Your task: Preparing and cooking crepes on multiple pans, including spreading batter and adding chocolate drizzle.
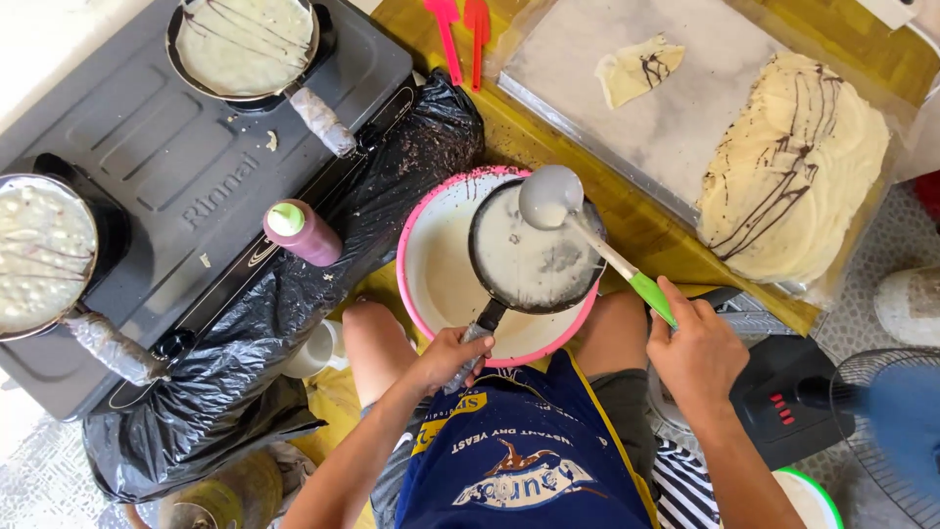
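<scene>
My left hand (pixel 450 355) grips the wrapped handle of a small black pan (pixel 534 257), held over a pink-rimmed bowl (pixel 421 220) of pale batter. The pan's inside is coated with thin batter. My right hand (pixel 697 345) holds the green handle of a ladle (pixel 550 196), whose batter-coated bowl hovers over the pan's far edge. The pink bowl sits between my knees on the floor.
A grey two-burner stove (pixel 186 167) at left carries two small pans of setting batter (pixel 245 44) (pixel 39 250). A purple squeeze bottle (pixel 302 232) stands on black plastic. A marble board (pixel 676 108) at right holds stacked chocolate-striped crepes (pixel 793 167). Pink spatulas (pixel 460 34) lie above; a blue fan (pixel 896 426) sits at right.
</scene>
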